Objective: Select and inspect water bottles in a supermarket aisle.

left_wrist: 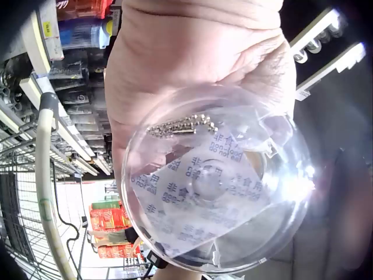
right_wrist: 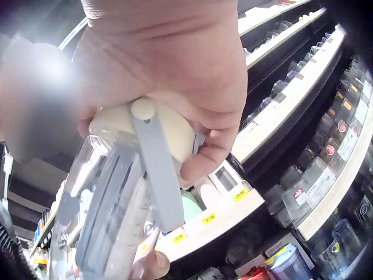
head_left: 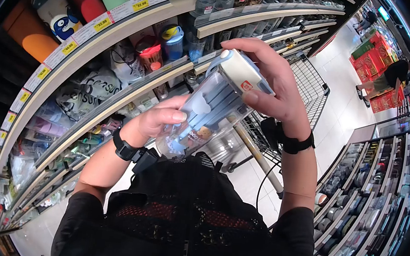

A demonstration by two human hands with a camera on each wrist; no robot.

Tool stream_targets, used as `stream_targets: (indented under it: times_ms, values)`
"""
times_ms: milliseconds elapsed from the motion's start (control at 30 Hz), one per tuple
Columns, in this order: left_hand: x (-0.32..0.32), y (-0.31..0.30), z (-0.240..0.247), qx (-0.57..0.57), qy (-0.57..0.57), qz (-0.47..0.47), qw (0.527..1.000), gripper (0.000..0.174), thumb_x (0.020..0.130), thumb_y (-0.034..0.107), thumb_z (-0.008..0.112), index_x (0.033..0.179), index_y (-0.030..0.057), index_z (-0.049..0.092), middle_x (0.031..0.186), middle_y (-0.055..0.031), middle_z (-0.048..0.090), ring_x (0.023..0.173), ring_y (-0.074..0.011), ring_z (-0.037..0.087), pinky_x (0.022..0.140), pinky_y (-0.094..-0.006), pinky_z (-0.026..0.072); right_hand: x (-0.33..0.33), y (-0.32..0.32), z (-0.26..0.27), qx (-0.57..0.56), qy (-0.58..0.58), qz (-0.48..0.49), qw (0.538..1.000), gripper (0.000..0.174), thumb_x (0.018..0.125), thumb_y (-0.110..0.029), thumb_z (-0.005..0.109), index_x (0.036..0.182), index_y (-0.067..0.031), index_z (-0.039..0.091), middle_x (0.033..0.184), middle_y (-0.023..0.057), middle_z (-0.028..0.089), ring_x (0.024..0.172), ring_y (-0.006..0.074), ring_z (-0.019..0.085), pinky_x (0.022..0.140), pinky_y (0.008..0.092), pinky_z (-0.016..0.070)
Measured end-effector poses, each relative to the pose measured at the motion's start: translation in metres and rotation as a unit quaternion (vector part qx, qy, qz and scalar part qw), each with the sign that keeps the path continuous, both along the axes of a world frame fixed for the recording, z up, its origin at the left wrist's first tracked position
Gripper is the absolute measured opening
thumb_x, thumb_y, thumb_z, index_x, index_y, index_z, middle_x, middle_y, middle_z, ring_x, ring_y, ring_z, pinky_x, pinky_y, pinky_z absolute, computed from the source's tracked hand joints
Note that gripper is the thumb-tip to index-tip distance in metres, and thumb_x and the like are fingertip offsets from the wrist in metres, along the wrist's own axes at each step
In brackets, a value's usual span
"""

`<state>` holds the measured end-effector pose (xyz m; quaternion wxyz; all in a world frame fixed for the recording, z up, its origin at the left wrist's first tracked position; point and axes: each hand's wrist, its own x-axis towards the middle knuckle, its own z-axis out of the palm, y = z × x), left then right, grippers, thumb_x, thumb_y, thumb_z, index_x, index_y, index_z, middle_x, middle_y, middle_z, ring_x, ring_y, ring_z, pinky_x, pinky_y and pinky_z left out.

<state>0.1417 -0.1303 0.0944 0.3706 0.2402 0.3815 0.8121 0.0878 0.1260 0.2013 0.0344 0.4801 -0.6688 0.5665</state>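
Note:
A clear plastic bottle with a cream lid and a grey-blue strap is held tilted before the chest. My right hand grips the lid, thumb on its front and fingers around the far side. Lower down, my left hand holds the bottle's body. In the left wrist view the round clear base faces the camera, showing a printed packet and a bead chain inside, beside the left palm. The right wrist view shows the grey strap hanging from the lid under my right hand.
Curved shelves with cups and bottles run along the left. Behind the right forearm stands a wire shopping cart. More stocked shelves are at the right. Two people and red boxes appear down the aisle.

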Motion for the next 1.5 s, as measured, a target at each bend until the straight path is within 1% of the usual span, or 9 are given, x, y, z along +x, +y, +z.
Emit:
stream_targets:
  times_ms: [233, 600, 733, 833, 933, 1033, 1200, 1333, 1500]
  values:
    - [0.002, 0.010, 0.024, -0.152, 0.191, 0.155, 0.957, 0.085, 0.080, 0.024, 0.082, 0.147, -0.0031, 0.038, 0.139, -0.0114, 0.052, 0.125, -0.0173, 0.052, 0.108, -0.0325, 0.0396, 0.004, 0.006, -0.001, 0.063, -0.035, -0.102, 0.992, 0.054, 0.080, -0.024, 0.079, 0.128, -0.0031, 0.061, 0.111, 0.0111, 0.065, 0.100, 0.0209, 0.064, 0.089, 0.0328, 0.0504]
    - [0.014, 0.026, 0.037, -0.433, 0.443, 0.431, 0.656, 0.091, 0.058, 0.036, 0.096, 0.131, -0.0021, 0.057, 0.110, -0.0132, 0.065, 0.097, -0.0203, 0.065, 0.090, -0.0347, 0.0520, 0.003, 0.007, -0.005, 0.159, -0.074, -0.216, 0.960, 0.068, 0.076, -0.035, 0.084, 0.129, -0.0021, 0.058, 0.113, 0.0145, 0.066, 0.100, 0.0236, 0.065, 0.090, 0.0342, 0.0509]
    - [0.013, 0.019, 0.044, -0.437, 0.431, 0.410, 0.675, 0.094, 0.059, 0.034, 0.096, 0.135, -0.0010, 0.053, 0.116, -0.0116, 0.064, 0.103, -0.0216, 0.064, 0.090, -0.0357, 0.0526, 0.005, 0.014, -0.005, 0.085, -0.088, -0.171, 0.978, 0.068, 0.074, -0.028, 0.086, 0.131, -0.0056, 0.056, 0.112, 0.0081, 0.064, 0.101, 0.0172, 0.062, 0.090, 0.0314, 0.0502]
    - [0.005, 0.009, 0.037, -0.271, 0.341, 0.390, 0.811, 0.084, 0.076, 0.038, 0.086, 0.142, 0.0021, 0.047, 0.124, -0.0114, 0.061, 0.113, -0.0243, 0.062, 0.092, -0.0364, 0.0525, 0.007, 0.019, -0.001, 0.034, -0.080, -0.156, 0.984, 0.068, 0.074, -0.022, 0.087, 0.132, -0.0072, 0.055, 0.112, 0.0039, 0.062, 0.103, 0.0125, 0.060, 0.090, 0.0293, 0.0499]
    - [0.011, -0.001, 0.042, -0.056, -0.001, 0.237, 0.970, 0.071, 0.100, 0.051, 0.048, 0.150, 0.0022, 0.035, 0.132, -0.0242, 0.056, 0.113, -0.0325, 0.064, 0.076, -0.0428, 0.0616, 0.008, 0.023, 0.000, -0.074, -0.108, -0.092, 0.987, 0.068, 0.076, -0.020, 0.084, 0.135, -0.0070, 0.053, 0.115, 0.0047, 0.061, 0.104, 0.0127, 0.060, 0.091, 0.0285, 0.0498]
    - [0.003, -0.011, 0.022, 0.102, -0.029, 0.058, 0.993, 0.078, 0.099, 0.056, 0.048, 0.151, -0.0004, 0.032, 0.130, -0.0321, 0.055, 0.095, -0.0395, 0.070, 0.061, -0.0426, 0.0636, 0.001, 0.029, -0.002, -0.085, -0.097, -0.098, 0.987, 0.070, 0.076, -0.021, 0.083, 0.137, -0.0074, 0.052, 0.117, 0.0049, 0.061, 0.105, 0.0135, 0.060, 0.092, 0.0286, 0.0494]
    - [0.005, -0.019, 0.019, 0.073, -0.054, 0.157, 0.983, 0.086, 0.092, 0.062, 0.059, 0.144, -0.0029, 0.038, 0.124, -0.0338, 0.058, 0.072, -0.0357, 0.071, 0.052, -0.0375, 0.0607, 0.000, 0.031, -0.005, -0.116, -0.113, -0.108, 0.981, 0.075, 0.074, -0.027, 0.081, 0.140, -0.0069, 0.050, 0.116, 0.0052, 0.061, 0.105, 0.0148, 0.060, 0.091, 0.0286, 0.0484]
    - [0.006, -0.016, 0.034, 0.065, -0.032, 0.159, 0.985, 0.092, 0.087, 0.064, 0.064, 0.144, -0.0036, 0.040, 0.123, -0.0318, 0.060, 0.070, -0.0327, 0.071, 0.052, -0.0357, 0.0596, -0.003, 0.034, -0.006, -0.124, -0.099, -0.111, 0.981, 0.071, 0.079, -0.031, 0.075, 0.140, -0.0036, 0.049, 0.120, 0.0077, 0.062, 0.107, 0.0142, 0.060, 0.091, 0.0272, 0.0476]
    - [0.013, 0.010, 0.065, -0.054, 0.134, 0.332, 0.932, 0.114, 0.056, 0.048, 0.095, 0.144, -0.0035, 0.044, 0.123, -0.0147, 0.065, 0.096, -0.0243, 0.069, 0.078, -0.0315, 0.0567, -0.005, 0.035, -0.010, -0.160, -0.148, -0.120, 0.969, 0.068, 0.085, -0.036, 0.068, 0.139, 0.0005, 0.049, 0.121, 0.0101, 0.063, 0.107, 0.0147, 0.060, 0.091, 0.0271, 0.0476]
